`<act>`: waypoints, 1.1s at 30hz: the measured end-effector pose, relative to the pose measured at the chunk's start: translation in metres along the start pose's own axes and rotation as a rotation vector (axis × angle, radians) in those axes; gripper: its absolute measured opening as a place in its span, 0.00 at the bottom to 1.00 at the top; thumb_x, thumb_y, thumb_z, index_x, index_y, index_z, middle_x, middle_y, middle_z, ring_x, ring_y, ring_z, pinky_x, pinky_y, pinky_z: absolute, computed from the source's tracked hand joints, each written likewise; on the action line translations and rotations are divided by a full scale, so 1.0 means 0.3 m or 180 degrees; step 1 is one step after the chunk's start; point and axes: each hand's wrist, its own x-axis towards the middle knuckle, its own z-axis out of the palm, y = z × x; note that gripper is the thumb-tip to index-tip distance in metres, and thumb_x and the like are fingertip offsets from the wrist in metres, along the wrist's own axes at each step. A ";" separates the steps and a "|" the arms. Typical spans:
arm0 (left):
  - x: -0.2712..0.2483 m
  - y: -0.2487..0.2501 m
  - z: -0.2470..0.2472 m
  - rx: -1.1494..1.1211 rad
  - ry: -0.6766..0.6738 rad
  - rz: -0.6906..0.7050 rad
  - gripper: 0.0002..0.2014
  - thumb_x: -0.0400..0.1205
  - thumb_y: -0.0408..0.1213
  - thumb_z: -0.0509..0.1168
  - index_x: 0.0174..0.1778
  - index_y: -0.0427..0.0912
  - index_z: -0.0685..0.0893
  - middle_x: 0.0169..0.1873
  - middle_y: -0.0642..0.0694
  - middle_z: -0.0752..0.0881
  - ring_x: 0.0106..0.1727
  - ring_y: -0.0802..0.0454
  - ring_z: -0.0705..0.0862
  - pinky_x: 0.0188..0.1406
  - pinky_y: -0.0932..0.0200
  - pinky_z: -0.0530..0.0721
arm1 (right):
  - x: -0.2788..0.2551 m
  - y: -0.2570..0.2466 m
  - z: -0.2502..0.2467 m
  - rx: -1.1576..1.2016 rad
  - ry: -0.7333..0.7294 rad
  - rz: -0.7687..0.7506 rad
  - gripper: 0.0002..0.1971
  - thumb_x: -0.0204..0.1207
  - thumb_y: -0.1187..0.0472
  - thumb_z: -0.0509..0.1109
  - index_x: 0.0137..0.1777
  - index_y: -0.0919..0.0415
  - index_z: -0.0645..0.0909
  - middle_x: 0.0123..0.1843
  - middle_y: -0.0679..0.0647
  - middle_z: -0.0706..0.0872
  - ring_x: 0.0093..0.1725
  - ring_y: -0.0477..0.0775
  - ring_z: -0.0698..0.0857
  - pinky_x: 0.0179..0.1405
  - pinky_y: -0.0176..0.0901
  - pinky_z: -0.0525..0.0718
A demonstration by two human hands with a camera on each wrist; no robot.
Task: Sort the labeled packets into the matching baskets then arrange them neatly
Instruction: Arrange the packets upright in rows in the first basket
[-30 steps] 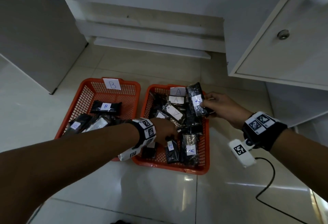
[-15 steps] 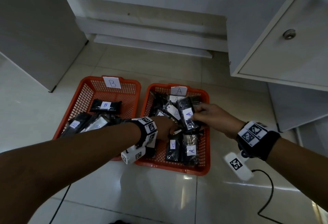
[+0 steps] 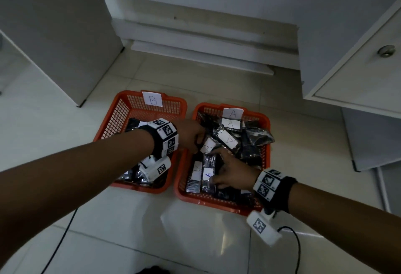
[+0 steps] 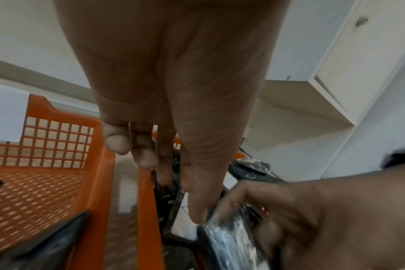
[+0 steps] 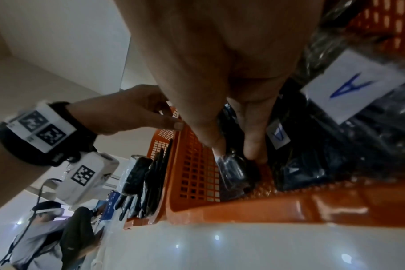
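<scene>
Baskets: two orange; basket B [image 3: 121, 108] left, basket A [image 3: 265, 121] right
Left hand [image 3: 191, 135]: in basket A; grip unclear
Right hand [image 3: 235, 172]: pinching A-labelled packet [image 3: 208, 175], near end

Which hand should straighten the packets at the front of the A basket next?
Probably the right hand. It is already low in the A basket, its fingers on the front packet. The left hand is farther back, over the basket's left rim by the tilted packets.
</scene>
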 end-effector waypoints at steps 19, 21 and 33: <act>-0.064 -0.027 0.051 -0.0043 -0.0016 0.0415 0.17 0.79 0.48 0.77 0.58 0.43 0.86 0.58 0.45 0.82 0.54 0.47 0.84 0.45 0.60 0.77 | 0.093 -0.033 0.028 -0.1567 0.0824 0.0074 0.05 0.85 0.63 0.70 0.58 0.58 0.77 0.44 0.52 0.86 0.45 0.57 0.88 0.37 0.36 0.80; -0.063 -0.033 0.058 -0.0041 0.0002 0.0428 0.17 0.79 0.48 0.77 0.58 0.43 0.86 0.58 0.45 0.82 0.53 0.48 0.84 0.45 0.60 0.76 | 0.092 -0.048 0.027 -0.1759 0.0742 0.0066 0.09 0.85 0.62 0.69 0.63 0.59 0.79 0.48 0.55 0.88 0.47 0.57 0.88 0.42 0.40 0.79; -0.070 -0.056 0.072 -0.0112 0.0048 0.0526 0.15 0.79 0.47 0.77 0.56 0.45 0.86 0.57 0.46 0.81 0.56 0.48 0.83 0.51 0.57 0.80 | 0.089 -0.054 0.017 -0.2318 0.0502 0.0071 0.13 0.83 0.56 0.72 0.61 0.62 0.80 0.54 0.57 0.88 0.52 0.57 0.88 0.41 0.43 0.75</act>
